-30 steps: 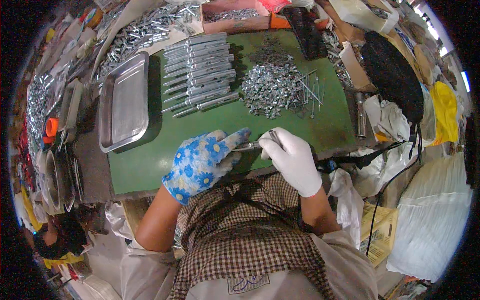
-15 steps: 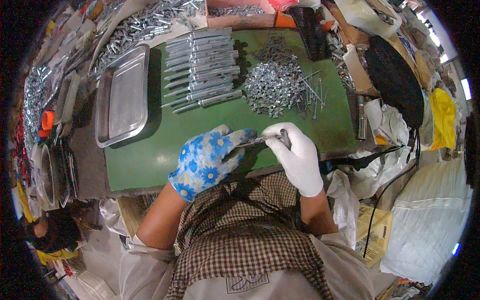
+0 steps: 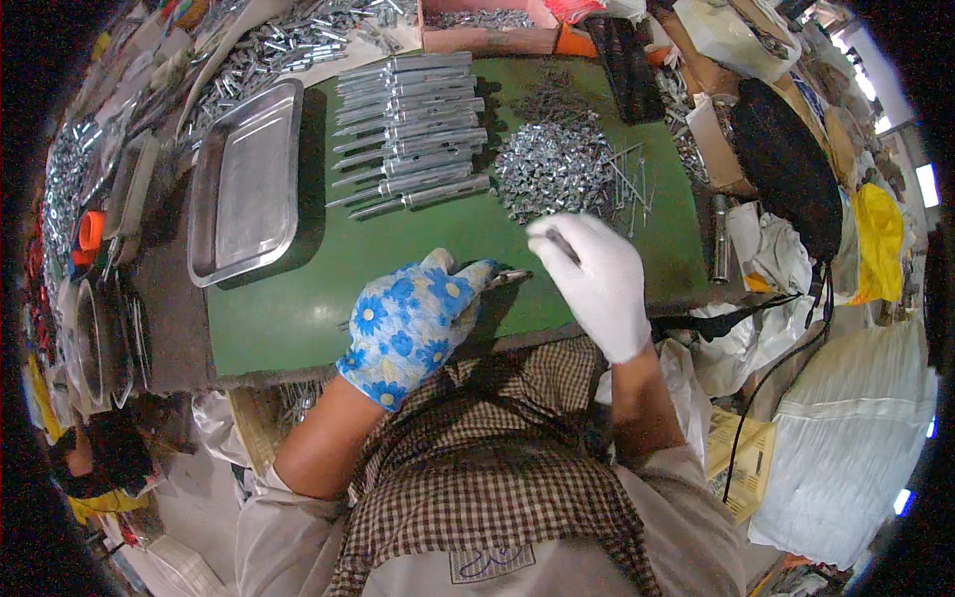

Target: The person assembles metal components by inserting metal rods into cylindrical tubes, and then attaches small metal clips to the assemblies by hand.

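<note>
My left hand (image 3: 410,323), in a white glove with blue flowers, is closed around a slim metal part (image 3: 509,278) whose end pokes out past the fingertips. My right hand (image 3: 595,284), in a plain white glove, is raised just beyond that end, fingers curled together. A short dark grey rod (image 3: 565,247) shows between its thumb and fingers, slightly blurred. Ahead of my right hand lies a heap of small silvery metal pieces (image 3: 552,171). Several long metal tube assemblies with pointed rods (image 3: 423,144) lie in a row at the back middle of the green tabletop (image 3: 298,323).
At the left stands a shallow steel tray (image 3: 244,189). Thin nails (image 3: 629,184) lie right of the heap, with dark small screws (image 3: 562,99) behind it. A pink bin (image 3: 487,38) borders the far edge. Right of the table, a black cable (image 3: 761,398) hangs near a yellow crate (image 3: 741,463).
My right hand has come off the metal part and moved up, toward the heap, with the grey rod still in it. My left hand keeps its hold and has barely shifted.
</note>
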Demonstrator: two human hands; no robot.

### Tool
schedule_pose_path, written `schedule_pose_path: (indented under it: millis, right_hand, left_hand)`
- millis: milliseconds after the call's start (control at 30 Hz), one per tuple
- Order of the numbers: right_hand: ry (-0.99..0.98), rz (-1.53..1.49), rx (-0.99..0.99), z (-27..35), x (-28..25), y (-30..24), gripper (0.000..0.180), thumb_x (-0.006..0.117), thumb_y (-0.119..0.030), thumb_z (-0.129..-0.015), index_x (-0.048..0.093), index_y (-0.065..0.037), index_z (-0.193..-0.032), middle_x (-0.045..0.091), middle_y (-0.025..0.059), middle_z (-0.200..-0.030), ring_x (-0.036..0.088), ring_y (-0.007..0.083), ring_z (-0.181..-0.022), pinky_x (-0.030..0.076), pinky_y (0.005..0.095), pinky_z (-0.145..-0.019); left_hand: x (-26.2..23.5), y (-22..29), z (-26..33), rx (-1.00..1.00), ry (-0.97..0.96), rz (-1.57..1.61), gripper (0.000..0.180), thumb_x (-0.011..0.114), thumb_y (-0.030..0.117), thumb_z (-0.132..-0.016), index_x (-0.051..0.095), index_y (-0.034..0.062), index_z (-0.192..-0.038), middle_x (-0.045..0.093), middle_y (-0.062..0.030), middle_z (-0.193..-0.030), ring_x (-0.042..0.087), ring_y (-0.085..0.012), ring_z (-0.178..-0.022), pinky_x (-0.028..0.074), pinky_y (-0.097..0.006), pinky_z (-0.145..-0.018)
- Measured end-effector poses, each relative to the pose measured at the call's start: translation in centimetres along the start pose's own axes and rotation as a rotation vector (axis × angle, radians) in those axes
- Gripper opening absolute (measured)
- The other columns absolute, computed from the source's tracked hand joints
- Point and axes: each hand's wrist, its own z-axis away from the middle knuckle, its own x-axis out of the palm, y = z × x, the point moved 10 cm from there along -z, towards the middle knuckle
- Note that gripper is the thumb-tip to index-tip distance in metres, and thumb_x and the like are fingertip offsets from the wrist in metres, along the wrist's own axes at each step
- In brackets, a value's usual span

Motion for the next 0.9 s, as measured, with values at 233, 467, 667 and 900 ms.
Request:
schedule_pose_path:
  millis: [233, 467, 667, 900]
  right_hand:
    - [-0.055, 0.527, -0.372, -5.5, 3.7, -3.6, 0.013, 0.060, -0.019, -0.082, 0.057, -0.009, -0.090, 0.057, 0.0115, -0.087, 0.062, 0.0322, -0.076, 0.052, 0.0434, -0.064]
    - [-0.103, 0.626, -0.362, -5.0, 2.9, -2.1, 0.009, 0.059, -0.015, -0.080, 0.059, -0.011, -0.088, 0.057, 0.0104, -0.085, 0.062, 0.0308, -0.073, 0.050, 0.0417, -0.060]
    - [0.011, 0.419, -0.447, -6.2, 1.4, -4.7, 0.011, 0.056, -0.019, -0.082, 0.063, -0.012, -0.088, 0.059, 0.0098, -0.084, 0.061, 0.0306, -0.077, 0.050, 0.0417, -0.066]
    - [-0.115, 0.430, -0.236, -4.5, -0.8, -1.0, 0.016, 0.058, -0.023, -0.084, 0.065, -0.011, -0.091, 0.060, 0.0120, -0.087, 0.061, 0.0328, -0.082, 0.049, 0.0418, -0.071]
  left_hand:
    - [-0.4, -0.1, 0.0, -0.024, 0.075, 0.011, 0.033, 0.063, 0.019, -0.080, 0.062, 0.0192, -0.113, 0.058, -0.0101, -0.093, 0.063, -0.0285, -0.074, 0.052, -0.040, -0.062]
    - [0.5, -0.4, 0.0, -0.029, -0.011, -0.004, 0.039, 0.065, 0.021, -0.077, 0.059, 0.0200, -0.116, 0.056, -0.0109, -0.095, 0.062, -0.0313, -0.076, 0.052, -0.041, -0.065]
    - [0.3, 0.1, -0.4, 0.000, 0.038, 0.013, 0.038, 0.064, 0.021, -0.078, 0.059, 0.0195, -0.115, 0.056, -0.0116, -0.094, 0.062, -0.0310, -0.075, 0.052, -0.042, -0.064]
    - [0.6, 0.4, 0.4, -0.024, -0.025, 0.018, 0.037, 0.064, 0.022, -0.079, 0.059, 0.0190, -0.116, 0.056, -0.0117, -0.094, 0.063, -0.0312, -0.073, 0.052, -0.042, -0.061]
